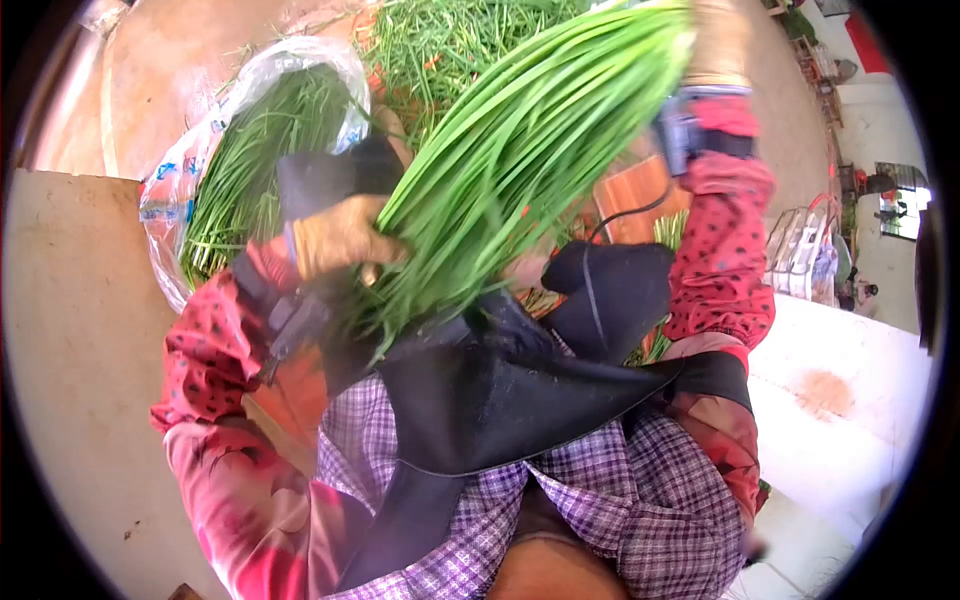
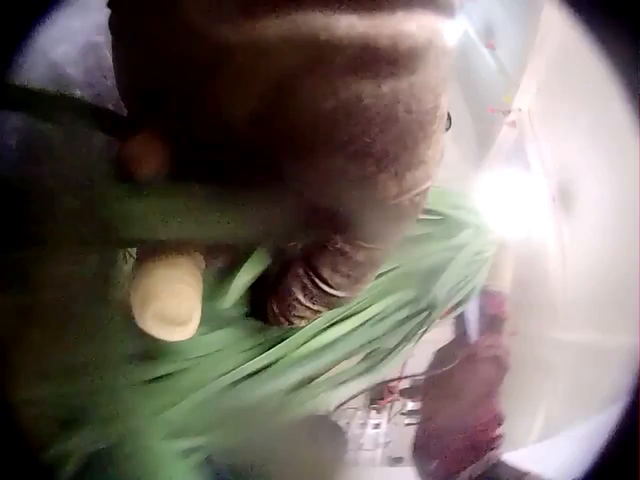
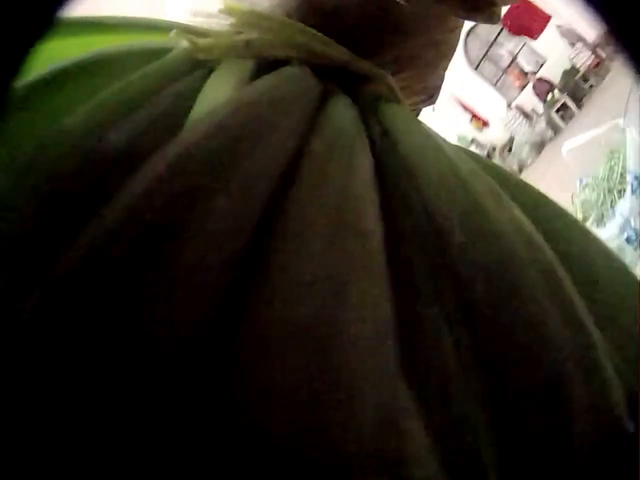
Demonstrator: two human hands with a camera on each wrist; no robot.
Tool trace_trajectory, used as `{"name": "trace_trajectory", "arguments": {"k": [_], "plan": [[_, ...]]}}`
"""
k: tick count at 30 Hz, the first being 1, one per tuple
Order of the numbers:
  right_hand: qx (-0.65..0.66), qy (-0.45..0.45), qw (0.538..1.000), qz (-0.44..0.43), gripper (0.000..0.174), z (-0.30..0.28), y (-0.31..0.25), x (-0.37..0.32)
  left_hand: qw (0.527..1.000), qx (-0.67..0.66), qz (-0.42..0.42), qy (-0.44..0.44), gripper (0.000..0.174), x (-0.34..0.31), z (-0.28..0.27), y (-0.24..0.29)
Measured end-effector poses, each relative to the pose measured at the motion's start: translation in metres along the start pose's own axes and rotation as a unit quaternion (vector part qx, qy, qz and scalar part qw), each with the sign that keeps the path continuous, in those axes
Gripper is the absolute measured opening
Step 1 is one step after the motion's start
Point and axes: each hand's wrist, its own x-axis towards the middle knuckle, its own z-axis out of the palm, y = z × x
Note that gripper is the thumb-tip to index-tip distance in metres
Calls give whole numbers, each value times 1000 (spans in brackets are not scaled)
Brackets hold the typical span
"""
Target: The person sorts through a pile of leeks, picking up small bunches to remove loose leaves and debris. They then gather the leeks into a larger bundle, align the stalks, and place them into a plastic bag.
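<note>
A long, full bunch of green garlic chives slants across the head view, its pale stem ends at the upper right and its leaf tips hanging toward the lap. My gloved right hand grips the stem ends, raised away from my body. In the right wrist view, dark leaves fan out close to the camera below the glove. My left hand, in a tan glove, is at the leaf tips, fingers curled about some of them. In the left wrist view, leaves run past its bent fingers.
A clear plastic bag at the upper left holds more chives. Loose green leaves are heaped beyond the bunch. An orange board and a black apron lie close below. A white basket stands at the right.
</note>
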Motion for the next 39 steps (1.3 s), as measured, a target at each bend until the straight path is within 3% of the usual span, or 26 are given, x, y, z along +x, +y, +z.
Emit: {"name": "trace_trajectory", "arguments": {"k": [1,3,4,5,6,7,8,9,11,13,15,16,17,18,21,22,23,24,25,26,27,29,32,35,38,39], "plan": [[71,17,997,24,39,22,-42,-17,998,47,-21,33,44,-5,-4,-10],[-55,52,997,15,23,-30,-37,31,941,255,122,184,54,-16,-23,-33],[-117,80,990,15,18,-69,-18,62,906,311,39,285,63,-21,-21,-7],[-471,20,847,-245,17,-103,25,100,852,358,-42,380,73,-26,-15,17],[-478,26,845,-237,17,-84,27,83,785,350,130,494,78,-24,-18,9],[-373,8,910,-182,21,-44,18,46,737,371,186,533,74,-25,-11,36],[-324,-17,928,-183,20,-32,27,41,666,451,225,550,72,-25,-6,58],[-316,-46,928,-192,19,-31,48,45,641,465,261,552,69,-16,4,79],[-340,-47,922,-180,16,-3,65,27,641,427,351,533,65,18,30,102],[-353,-65,910,-210,13,10,71,19,663,473,361,454,62,67,49,94],[-406,-33,877,-256,14,8,61,14,689,596,197,363,56,111,76,43],[-422,-12,858,-293,14,-1,60,20,709,666,58,226,56,115,84,24],[-438,8,838,-325,14,-12,62,26,751,647,-39,125,54,100,91,27],[-397,7,868,-296,16,-24,69,31,788,601,-20,129,52,90,94,22],[-333,-32,884,-326,20,-19,81,16,910,282,230,199,50,76,76,17],[-350,-18,846,-401,16,-6,83,4,957,68,238,154,52,84,74,20],[-365,-35,843,-394,16,7,78,-19,954,-165,230,94,62,85,71,35],[-432,-44,776,-456,12,12,86,-31,923,-320,211,-26,68,100,59,39],[-405,-84,750,-517,10,20,91,-45,855,-463,182,-146,75,117,50,36],[-462,-127,677,-558,13,19,101,-59,782,-507,278,-231,78,127,50,28],[-504,-196,704,-461,17,21,100,-84,770,-553,277,-156,81,126,56,28],[-490,-182,748,-409,17,15,126,-119,729,-629,271,-2,86,123,76,26],[-449,-169,771,-419,23,9,147,-164,645,-696,238,-206,72,111,86,15],[-396,-230,813,-361,30,5,153,-186,682,-698,163,-147,55,112,84,-9],[-335,-269,828,-360,25,2,152,-197,598,-761,90,-234,43,115,76,-30],[-335,-282,826,-354,22,3,151,-200,708,-690,98,-115,41,121,76,-47]]}}
